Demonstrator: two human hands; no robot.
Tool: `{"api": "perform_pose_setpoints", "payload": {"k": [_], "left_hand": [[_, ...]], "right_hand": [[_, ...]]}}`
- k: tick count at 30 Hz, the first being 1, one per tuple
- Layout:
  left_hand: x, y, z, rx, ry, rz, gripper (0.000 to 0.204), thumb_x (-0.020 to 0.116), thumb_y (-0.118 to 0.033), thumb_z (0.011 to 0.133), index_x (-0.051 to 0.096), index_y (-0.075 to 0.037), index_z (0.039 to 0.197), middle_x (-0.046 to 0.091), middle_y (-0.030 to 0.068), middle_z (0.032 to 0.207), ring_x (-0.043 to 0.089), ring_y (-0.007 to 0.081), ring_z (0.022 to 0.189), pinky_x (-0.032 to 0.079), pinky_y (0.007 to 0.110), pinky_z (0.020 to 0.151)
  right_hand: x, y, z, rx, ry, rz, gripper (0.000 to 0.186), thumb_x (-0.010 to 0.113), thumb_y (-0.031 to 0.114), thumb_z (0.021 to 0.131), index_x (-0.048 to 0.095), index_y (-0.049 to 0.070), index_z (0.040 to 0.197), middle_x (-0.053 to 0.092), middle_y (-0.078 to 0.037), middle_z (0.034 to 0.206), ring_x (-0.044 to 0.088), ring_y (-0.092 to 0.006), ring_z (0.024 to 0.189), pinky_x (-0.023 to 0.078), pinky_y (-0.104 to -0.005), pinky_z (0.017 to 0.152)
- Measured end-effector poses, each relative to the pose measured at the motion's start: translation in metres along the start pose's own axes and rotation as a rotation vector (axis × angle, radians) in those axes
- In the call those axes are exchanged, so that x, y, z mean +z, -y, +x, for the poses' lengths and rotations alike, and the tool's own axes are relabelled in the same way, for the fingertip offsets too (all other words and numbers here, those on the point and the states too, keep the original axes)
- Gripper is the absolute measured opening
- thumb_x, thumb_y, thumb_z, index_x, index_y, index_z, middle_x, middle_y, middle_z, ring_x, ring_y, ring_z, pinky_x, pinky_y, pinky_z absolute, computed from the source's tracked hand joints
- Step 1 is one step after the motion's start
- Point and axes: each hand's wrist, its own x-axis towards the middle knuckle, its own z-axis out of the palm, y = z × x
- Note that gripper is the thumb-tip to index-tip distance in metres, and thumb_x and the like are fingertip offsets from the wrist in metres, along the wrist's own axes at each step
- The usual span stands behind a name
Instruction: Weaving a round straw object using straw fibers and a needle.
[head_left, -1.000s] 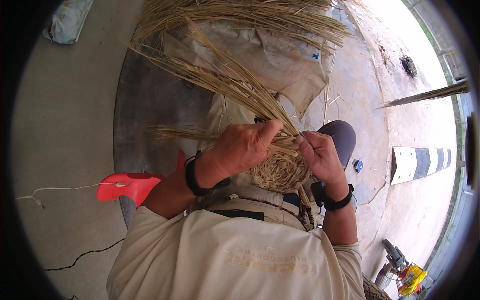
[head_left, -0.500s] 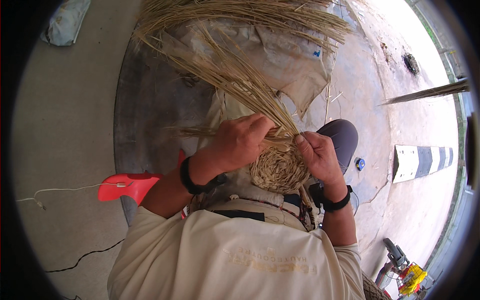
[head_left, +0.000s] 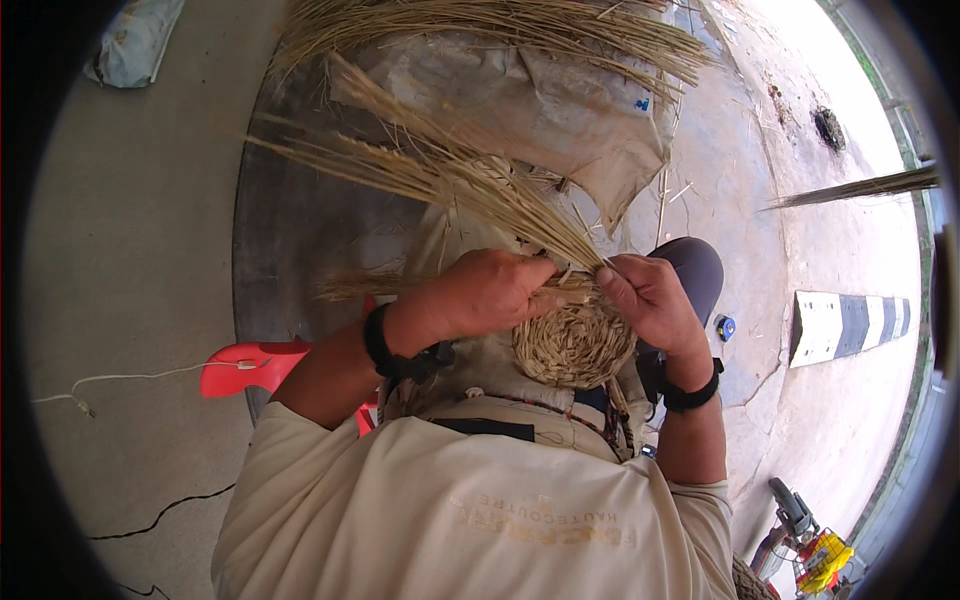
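A round, tightly woven straw piece (head_left: 574,345) rests in front of my body, its coiled face toward me. Long dry straw stalks (head_left: 470,195) fan out from its far edge toward the upper left. My left hand (head_left: 492,290) is closed at the left of that edge, fingers pinching straw strands; its fingertips are partly hidden. At the right, my right hand (head_left: 648,295) grips the base of the stalks, thumb pressed on top. A shorter tuft of straw (head_left: 360,287) sticks out left from behind my left wrist.
A large pile of loose straw (head_left: 490,35) lies on a dirty pale sheet (head_left: 580,120) ahead. A red plastic seat (head_left: 250,368) is at my left with a white cord (head_left: 140,378). To the right are a blue tape measure (head_left: 725,327), a striped board (head_left: 850,325) and a straw bundle (head_left: 860,186).
The stalks have swung left and spread wider, with some tips now lower over the dark mat. Both hands and the woven piece have shifted slightly right in view.
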Motion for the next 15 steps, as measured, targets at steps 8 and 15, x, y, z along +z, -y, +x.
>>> {"api": "perform_pose_setpoints", "payload": {"k": [8, 15], "left_hand": [[0.009, 0.007, -0.009, -0.025, -0.003, 0.032, 0.033, 0.073, -0.036, 0.096, 0.063, -0.006, 0.107, 0.071, 0.0212, 0.084, 0.072, 0.0426, 0.081, 0.057, 0.052, 0.070], [-0.002, -0.001, -0.010, 0.094, -0.199, 0.122, 0.045, 0.071, -0.051, 0.095, 0.059, -0.008, 0.104, 0.071, 0.0154, 0.079, 0.073, 0.0377, 0.077, 0.057, 0.047, 0.064]], "right_hand": [[0.016, 0.007, 0.017, -0.055, -0.111, -0.055, 0.022, 0.078, 0.016, 0.090, 0.071, -0.003, 0.099, 0.070, -0.021, 0.083, 0.070, -0.0354, 0.071, 0.054, -0.0404, 0.066], [0.022, 0.008, 0.017, -0.092, -0.156, -0.361, 0.013, 0.074, 0.017, 0.094, 0.072, 0.005, 0.092, 0.069, -0.017, 0.075, 0.069, -0.0405, 0.069, 0.054, -0.0464, 0.061]]}}
